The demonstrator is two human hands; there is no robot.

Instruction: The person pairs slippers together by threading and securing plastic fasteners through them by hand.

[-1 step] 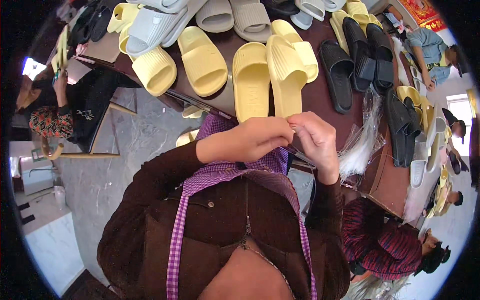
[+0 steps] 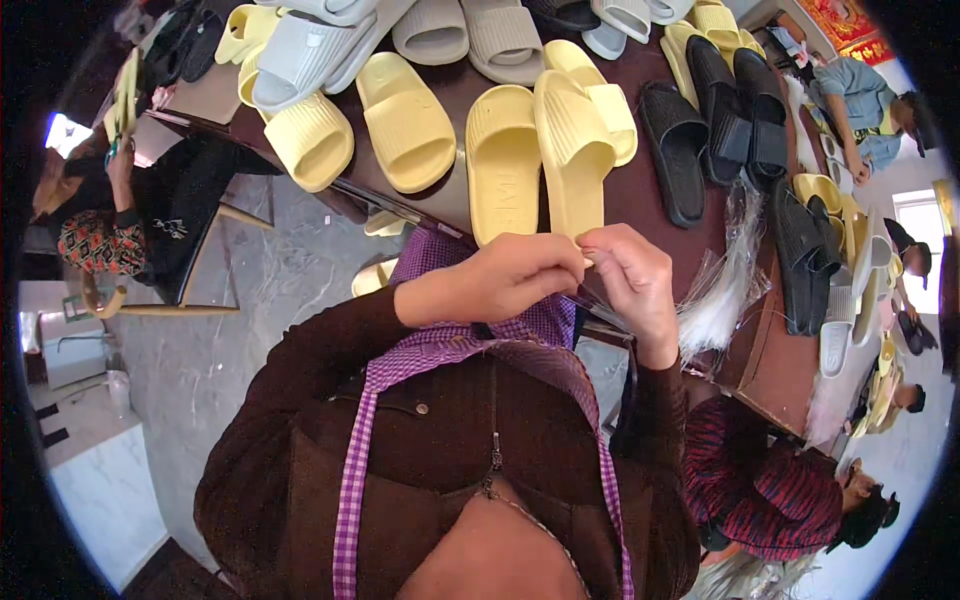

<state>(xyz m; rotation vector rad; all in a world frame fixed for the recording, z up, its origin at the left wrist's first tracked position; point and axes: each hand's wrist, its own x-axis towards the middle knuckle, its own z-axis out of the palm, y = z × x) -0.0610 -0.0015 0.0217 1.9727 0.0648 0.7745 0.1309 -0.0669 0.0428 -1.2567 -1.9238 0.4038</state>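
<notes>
Left hand [image 2: 500,280] and right hand [image 2: 638,285] met fingertip to fingertip beside the near edge of the table [image 2: 690,250].
Their fingers were pinched closed; whether they gripped something fine could not be told. Just beyond, two yellow slippers [image 2: 503,150] lay side by side, near ends close to that edge. A strip of brown tabletop gave some room between them and the black slippers [image 2: 672,150]; clear strands [image 2: 718,310] crowded the right hand's outer side. Leftward, grey floor [image 2: 300,240] opened out toward a wooden chair [image 2: 190,311].
</notes>
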